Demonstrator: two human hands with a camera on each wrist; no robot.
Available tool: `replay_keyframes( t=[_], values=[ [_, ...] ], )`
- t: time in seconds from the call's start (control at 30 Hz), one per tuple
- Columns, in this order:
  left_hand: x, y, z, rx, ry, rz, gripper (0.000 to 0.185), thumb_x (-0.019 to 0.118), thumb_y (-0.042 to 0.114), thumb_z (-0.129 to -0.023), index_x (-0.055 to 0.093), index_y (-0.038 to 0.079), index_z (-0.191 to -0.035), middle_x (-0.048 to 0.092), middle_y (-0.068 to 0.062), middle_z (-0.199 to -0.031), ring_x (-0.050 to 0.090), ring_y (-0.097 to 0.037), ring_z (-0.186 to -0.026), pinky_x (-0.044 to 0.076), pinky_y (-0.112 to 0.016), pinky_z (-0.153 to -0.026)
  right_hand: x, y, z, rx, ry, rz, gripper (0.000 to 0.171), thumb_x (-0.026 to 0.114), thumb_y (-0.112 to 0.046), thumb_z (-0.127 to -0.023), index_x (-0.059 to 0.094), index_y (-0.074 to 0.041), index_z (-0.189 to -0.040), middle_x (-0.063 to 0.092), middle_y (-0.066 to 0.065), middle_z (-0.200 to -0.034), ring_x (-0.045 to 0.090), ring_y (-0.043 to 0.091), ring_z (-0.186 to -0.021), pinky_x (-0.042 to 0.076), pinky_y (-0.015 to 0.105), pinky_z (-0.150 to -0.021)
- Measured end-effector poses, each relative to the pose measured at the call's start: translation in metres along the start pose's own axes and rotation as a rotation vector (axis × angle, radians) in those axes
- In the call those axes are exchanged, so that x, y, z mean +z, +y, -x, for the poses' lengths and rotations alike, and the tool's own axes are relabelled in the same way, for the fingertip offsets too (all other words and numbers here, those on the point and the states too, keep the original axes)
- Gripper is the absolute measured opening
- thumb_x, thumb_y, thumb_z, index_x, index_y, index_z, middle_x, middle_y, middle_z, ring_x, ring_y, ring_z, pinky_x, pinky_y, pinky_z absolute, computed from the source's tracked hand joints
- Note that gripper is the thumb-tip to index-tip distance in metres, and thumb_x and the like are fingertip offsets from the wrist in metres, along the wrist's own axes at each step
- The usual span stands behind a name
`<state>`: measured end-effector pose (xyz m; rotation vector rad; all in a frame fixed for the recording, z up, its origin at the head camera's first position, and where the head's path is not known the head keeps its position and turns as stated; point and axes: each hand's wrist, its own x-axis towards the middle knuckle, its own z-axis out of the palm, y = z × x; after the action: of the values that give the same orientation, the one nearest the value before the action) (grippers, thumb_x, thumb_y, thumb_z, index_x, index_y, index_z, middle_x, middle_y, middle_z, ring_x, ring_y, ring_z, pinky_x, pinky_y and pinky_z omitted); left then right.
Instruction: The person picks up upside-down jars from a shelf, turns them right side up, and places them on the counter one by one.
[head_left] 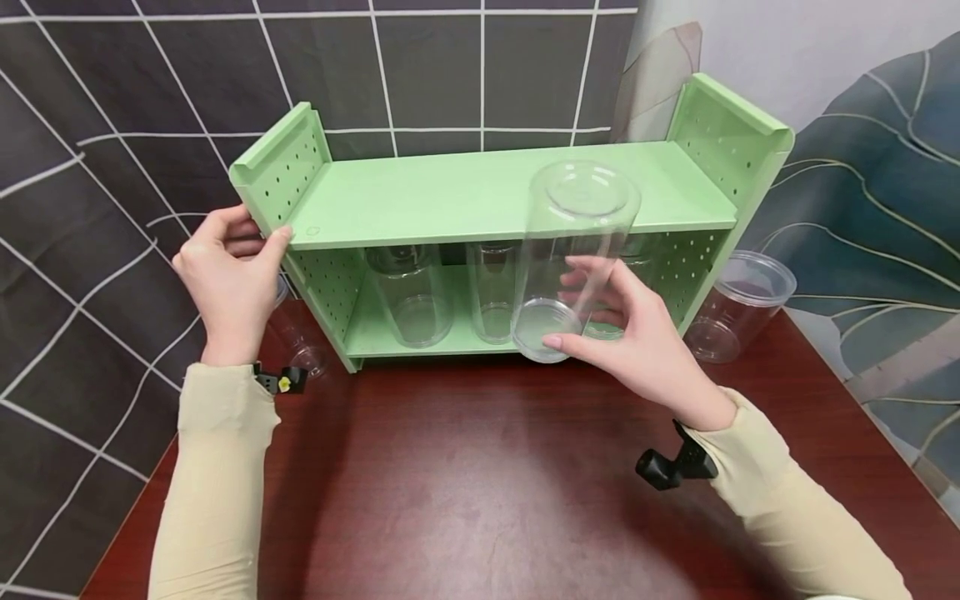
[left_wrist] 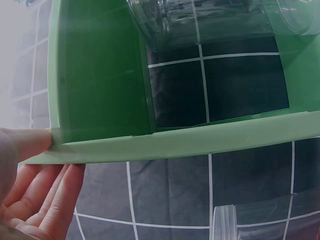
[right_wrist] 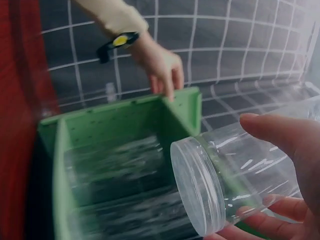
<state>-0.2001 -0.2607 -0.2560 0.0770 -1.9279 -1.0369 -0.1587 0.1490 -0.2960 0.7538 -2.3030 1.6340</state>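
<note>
My left hand (head_left: pixel 238 271) grips the front edge of the green shelf's (head_left: pixel 405 196) left side panel, thumb on the inner side and fingers outside. In the left wrist view, thumb and fingers lie on either side of that green edge. My right hand (head_left: pixel 641 337) holds a tall clear plastic jar (head_left: pixel 558 250) in front of the shelf, slightly tilted. Seen from the right wrist, the jar's capped end (right_wrist: pixel 197 185) points down toward the table side, with thumb and fingers around the clear wall. Part of the upper board shows through the jar.
Several clear jars, including one at left (head_left: pixel 416 308), stand in the lower compartment. Another jar (head_left: pixel 738 304) stands outside on the right, and one (head_left: pixel 296 342) on the left, partly hidden. The dark red table (head_left: pixel 465 483) meets a grid-patterned wall covering (head_left: pixel 431 75) behind.
</note>
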Motion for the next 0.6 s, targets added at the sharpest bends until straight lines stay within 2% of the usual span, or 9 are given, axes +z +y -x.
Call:
replay_keyframes(
  t=[0.1, 0.27, 0.4, 0.5, 0.6],
  values=[
    [0.0, 0.001, 0.0, -0.001, 0.0, 0.002, 0.032, 0.084, 0.019, -0.083, 0.078, 0.006, -0.112, 0.076, -0.007, -0.1, 0.067, 0.0, -0.074, 0.055, -0.012, -0.069, 0.001, 0.015, 0.006, 0.023, -0.025, 0.003, 0.066, 0.091, -0.013, -0.078, 0.057, -0.017, -0.134, 0.063, -0.001, -0.129, 0.066, 0.016, -0.111, 0.056, 0.03, -0.093],
    [0.001, 0.001, 0.0, -0.006, 0.0, 0.009, 0.031, 0.084, 0.019, -0.084, 0.078, 0.006, -0.111, 0.076, -0.007, -0.1, 0.067, 0.0, -0.074, 0.055, -0.012, -0.07, 0.005, 0.04, 0.016, 0.063, -0.079, -0.013, 0.049, 0.091, -0.016, -0.078, 0.056, -0.011, -0.111, 0.06, -0.002, -0.134, 0.067, 0.016, -0.109, 0.057, 0.032, -0.09],
    [0.001, 0.001, 0.001, -0.022, 0.008, 0.021, 0.032, 0.085, 0.019, -0.083, 0.078, 0.008, -0.112, 0.076, -0.006, -0.101, 0.067, -0.001, -0.074, 0.056, -0.013, -0.071, 0.008, 0.058, 0.023, 0.081, -0.128, -0.033, 0.057, 0.091, -0.016, -0.079, 0.056, -0.014, -0.125, 0.059, 0.0, -0.135, 0.067, 0.017, -0.11, 0.058, 0.035, -0.09],
    [0.0, 0.003, 0.003, -0.065, 0.011, 0.058, 0.034, 0.086, 0.017, -0.082, 0.078, 0.01, -0.114, 0.076, -0.006, -0.102, 0.068, -0.003, -0.077, 0.056, -0.015, -0.075, 0.01, 0.068, 0.029, 0.078, -0.156, -0.012, 0.073, 0.091, -0.018, -0.079, 0.053, -0.019, -0.141, 0.059, 0.001, -0.135, 0.067, 0.017, -0.111, 0.057, 0.035, -0.092],
    [0.0, 0.009, 0.007, -0.104, 0.046, 0.14, 0.039, 0.087, 0.012, -0.081, 0.075, 0.011, -0.117, 0.074, -0.006, -0.106, 0.069, -0.008, -0.086, 0.057, -0.02, -0.082, 0.012, 0.075, 0.032, 0.075, -0.178, 0.019, 0.074, 0.091, -0.021, -0.079, 0.053, -0.019, -0.142, 0.06, 0.002, -0.134, 0.066, 0.016, -0.111, 0.055, 0.033, -0.094]
  ],
)
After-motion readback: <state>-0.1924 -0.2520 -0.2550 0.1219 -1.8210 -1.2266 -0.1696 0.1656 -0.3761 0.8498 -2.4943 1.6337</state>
